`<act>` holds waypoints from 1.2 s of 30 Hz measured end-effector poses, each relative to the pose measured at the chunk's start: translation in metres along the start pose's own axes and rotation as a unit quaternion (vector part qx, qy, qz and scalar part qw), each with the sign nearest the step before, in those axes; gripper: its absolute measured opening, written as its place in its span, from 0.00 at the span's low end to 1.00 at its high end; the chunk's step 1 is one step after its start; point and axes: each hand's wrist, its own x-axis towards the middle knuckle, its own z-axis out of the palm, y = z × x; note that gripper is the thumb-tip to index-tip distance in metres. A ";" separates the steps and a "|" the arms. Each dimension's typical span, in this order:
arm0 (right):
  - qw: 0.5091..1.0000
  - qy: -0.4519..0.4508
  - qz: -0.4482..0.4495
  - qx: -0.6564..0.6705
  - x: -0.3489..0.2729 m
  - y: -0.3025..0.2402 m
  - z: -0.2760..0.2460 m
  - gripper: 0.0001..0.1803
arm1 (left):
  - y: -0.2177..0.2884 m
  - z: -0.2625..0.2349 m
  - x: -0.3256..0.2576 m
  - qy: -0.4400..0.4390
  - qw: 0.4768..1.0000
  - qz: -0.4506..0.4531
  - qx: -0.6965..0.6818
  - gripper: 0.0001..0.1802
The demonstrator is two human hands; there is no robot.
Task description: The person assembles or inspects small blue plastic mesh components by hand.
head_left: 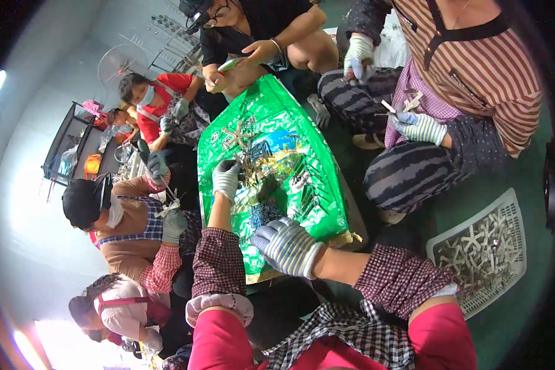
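My left hand (226, 179), in a pale striped glove with dark fingertips, is over the green sheet (228, 219). Its fingers close together beside a pile of small thin pieces (251, 171); whatever is between them is too small to make out. My right hand (288, 246), gloved in grey and white stripes, is nearer to me at the sheet's front edge. Its fingers are curled in, and what they may hold is hidden. Just beyond it lies a blue patterned thing (265, 213) with a dark end, its kind unclear. A pale star-shaped piece (235, 135) rests farther back.
Dark thin strips (314, 191) lie on the sheet's right side. A white basket (517, 231) of pale branching pieces stands on the floor at right. Gloved co-workers sit close on the left and right; another person (253, 43) is at the far end. Shelves (65, 145) stand at left.
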 end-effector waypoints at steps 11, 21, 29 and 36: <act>0.986 -0.150 0.057 -0.049 0.010 -0.002 0.016 0.11 | 0.024 -0.018 -0.025 -0.003 0.997 0.058 0.042 0.15; 0.922 -0.320 0.171 -0.133 0.023 0.011 0.044 0.12 | 0.005 -0.023 -0.175 0.050 0.937 0.061 -0.340 0.18; 0.913 -0.350 0.126 -0.169 0.019 0.011 0.066 0.11 | -0.025 -0.015 -0.195 0.038 0.900 0.020 -0.434 0.16; 0.916 -0.338 0.174 -0.130 0.018 0.017 0.068 0.11 | -0.011 -0.016 -0.205 -0.023 0.882 -0.013 -0.471 0.18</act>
